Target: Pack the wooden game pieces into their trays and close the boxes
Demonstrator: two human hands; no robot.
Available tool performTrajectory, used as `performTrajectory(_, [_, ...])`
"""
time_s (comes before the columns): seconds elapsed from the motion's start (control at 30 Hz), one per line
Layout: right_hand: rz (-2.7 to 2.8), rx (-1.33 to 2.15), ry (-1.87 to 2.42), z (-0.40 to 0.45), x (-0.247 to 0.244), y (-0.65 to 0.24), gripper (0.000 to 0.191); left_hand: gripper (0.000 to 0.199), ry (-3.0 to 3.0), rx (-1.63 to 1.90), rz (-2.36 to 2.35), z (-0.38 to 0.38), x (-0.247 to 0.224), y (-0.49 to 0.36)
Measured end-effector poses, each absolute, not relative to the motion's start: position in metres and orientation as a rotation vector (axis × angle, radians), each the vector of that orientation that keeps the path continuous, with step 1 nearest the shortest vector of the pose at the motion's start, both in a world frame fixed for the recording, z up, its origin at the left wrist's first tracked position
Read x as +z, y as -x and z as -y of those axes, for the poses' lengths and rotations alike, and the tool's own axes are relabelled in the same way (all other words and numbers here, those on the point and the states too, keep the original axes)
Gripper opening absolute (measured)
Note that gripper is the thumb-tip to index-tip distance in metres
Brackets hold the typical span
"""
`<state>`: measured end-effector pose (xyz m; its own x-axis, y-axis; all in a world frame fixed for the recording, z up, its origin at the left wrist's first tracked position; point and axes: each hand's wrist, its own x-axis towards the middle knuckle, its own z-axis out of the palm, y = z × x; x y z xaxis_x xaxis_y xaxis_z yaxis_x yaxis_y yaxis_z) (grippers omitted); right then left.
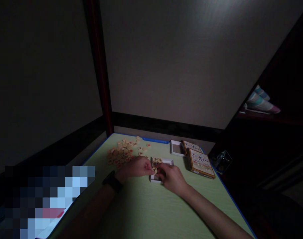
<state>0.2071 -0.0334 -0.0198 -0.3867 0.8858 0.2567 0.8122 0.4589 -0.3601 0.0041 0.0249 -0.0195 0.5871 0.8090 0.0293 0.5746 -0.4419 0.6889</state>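
one green table lies under one left hand and one right hand; two boxes, two white trays, heaped discs beyond counting. one disc sits between both hands' fingertips at the nearer tray; whose grip, i cannot tell.

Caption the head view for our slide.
Left hand and right hand flank a round piece at a white tray.

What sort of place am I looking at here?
Probably a dim corner of a room in a home, though I can't be sure. A light-green table with a blue edge stands against the wall, Chinese chess pieces are spread on it, and striped cloth lies at the right.
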Motion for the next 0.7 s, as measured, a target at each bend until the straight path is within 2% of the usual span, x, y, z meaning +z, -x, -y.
performTrajectory(0.57, [2.249, 0.313, 1.395, 0.0313, -0.0232, -0.2087, 0.036, 0.02, -2.146, 0.472, -1.097, -0.0232, -0.016, -0.0051])
performTrajectory(0.7, [2.207, 0.378, 1.372, 0.0301, -0.0212, -0.2106, 0.034, 0.029, -2.15, 0.469, -1.081, -0.0252, -0.0144, -0.0029])
